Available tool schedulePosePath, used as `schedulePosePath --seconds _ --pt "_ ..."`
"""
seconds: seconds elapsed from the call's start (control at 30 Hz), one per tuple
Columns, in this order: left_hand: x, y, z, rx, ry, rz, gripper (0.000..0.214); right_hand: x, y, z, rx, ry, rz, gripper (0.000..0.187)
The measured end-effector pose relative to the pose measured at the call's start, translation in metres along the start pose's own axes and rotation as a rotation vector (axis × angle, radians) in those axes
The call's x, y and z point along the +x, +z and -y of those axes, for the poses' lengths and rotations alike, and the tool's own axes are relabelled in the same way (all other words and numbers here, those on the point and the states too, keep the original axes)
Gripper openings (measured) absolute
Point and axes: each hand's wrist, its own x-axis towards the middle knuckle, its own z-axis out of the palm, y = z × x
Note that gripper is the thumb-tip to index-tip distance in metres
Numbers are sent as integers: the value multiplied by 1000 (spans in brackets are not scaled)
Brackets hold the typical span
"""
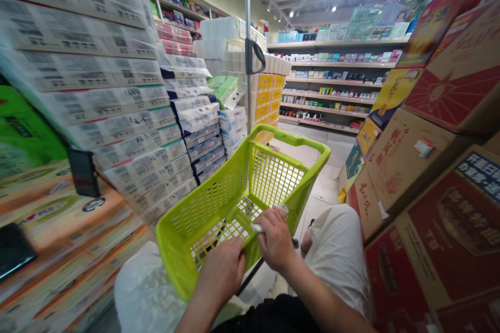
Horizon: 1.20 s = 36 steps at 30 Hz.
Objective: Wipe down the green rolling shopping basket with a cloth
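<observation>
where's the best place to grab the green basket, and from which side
The green basket looks best gripped by the handle bar across its far end, hand coming down from above. The bar stands raised, with an open gap between it and the end wall for fingers to curl through.

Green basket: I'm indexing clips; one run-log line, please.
green basket: right of stacked packs | left hand: at basket's near side | right hand: holding small white item
</observation>
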Motion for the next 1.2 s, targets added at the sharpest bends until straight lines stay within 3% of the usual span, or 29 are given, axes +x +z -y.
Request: schedulePosePath --seconds 0.07,0.17,0.3,0.37,0.5,0.67,0.8,0.97,1.2 --pt "-1 0 1 4 -2 2 16 -6 5 10 27 -51 49 20" --pt "-3 -1 2 2 2 6 16 1 -6 -1 -18 -114 105 18" --pt "-4 0 2 -16 -5 16 18 21 -31 -35 -103 -57 37 18" --pt "-4 0 1 -23 -17 18 18 23 -34 -40 -101 -14 4 20" --pt "-3 0 0 -28 -19 8 17 7 -14 -16 -39 24 -4 22" --pt "-5 1 3 -28 3 -4 16 -6 0 6 3 -88 84 20" --pt "-4 2 8 -42 24 -19 16 9 -19 -20 -104 -141 135 17" --pt "3 -3 18 -27 30 -19 15 29 -47 -58 -203 -139 76 18" --pt "10 -12 45 1 59 -47 14 41 -74 -80 -295 -122 -18 18"
